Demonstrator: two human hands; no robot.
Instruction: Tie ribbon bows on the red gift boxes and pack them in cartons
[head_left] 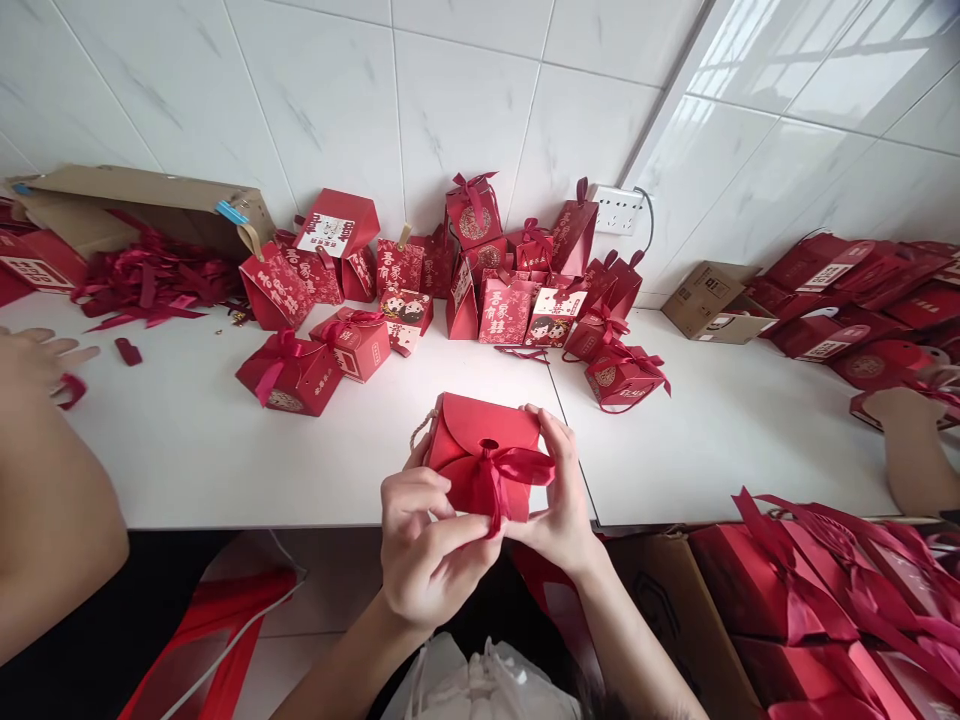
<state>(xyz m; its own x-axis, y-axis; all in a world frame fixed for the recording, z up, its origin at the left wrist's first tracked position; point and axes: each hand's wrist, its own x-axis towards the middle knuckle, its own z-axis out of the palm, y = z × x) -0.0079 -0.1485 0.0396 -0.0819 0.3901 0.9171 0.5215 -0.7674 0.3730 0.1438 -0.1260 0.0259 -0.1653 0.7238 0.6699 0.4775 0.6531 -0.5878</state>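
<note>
A red gift box (465, 422) with a curved flap and a small round hole is held up over the front edge of the table. A red ribbon (519, 466) is tied in a bow at its front, and a twisted cord handle shows at its left side. My left hand (431, 540) pinches the hanging ribbon tail with thumb and forefinger below the bow. Wrapped round the box's right side, my right hand (564, 500) steadies it, thumb near the bottom edge. The underside of the box is hidden.
Finished red boxes (502, 308) stand along the wall. Loose ribbons (150, 275) spill from a cardboard carton (142, 185) at left. A power strip (619, 208) hangs behind. Co-workers' arms reach in at both sides. A carton of ribboned boxes (795, 580) stands lower right.
</note>
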